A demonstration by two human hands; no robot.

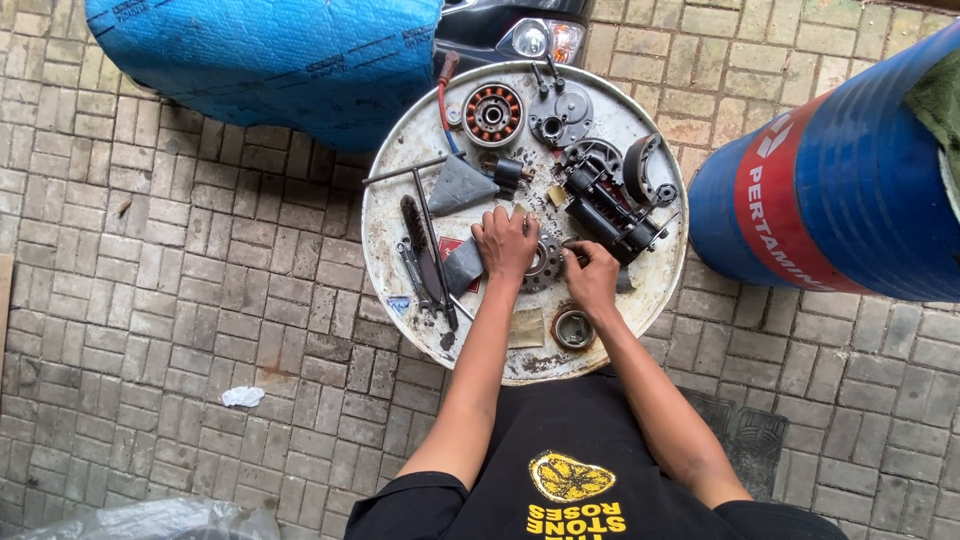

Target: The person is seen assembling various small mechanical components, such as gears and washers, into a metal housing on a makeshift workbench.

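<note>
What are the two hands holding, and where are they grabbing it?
Both hands are on a round toothed metal part on the drum top. The left hand presses down on its left side; the right hand pinches its right edge. The exact grip is hidden.

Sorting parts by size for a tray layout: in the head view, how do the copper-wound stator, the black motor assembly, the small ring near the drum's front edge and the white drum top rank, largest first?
1. White drum top
2. Black motor assembly
3. Copper-wound stator
4. Small ring

All lie on one surface, so nearness to the camera hardly skews this.
</note>
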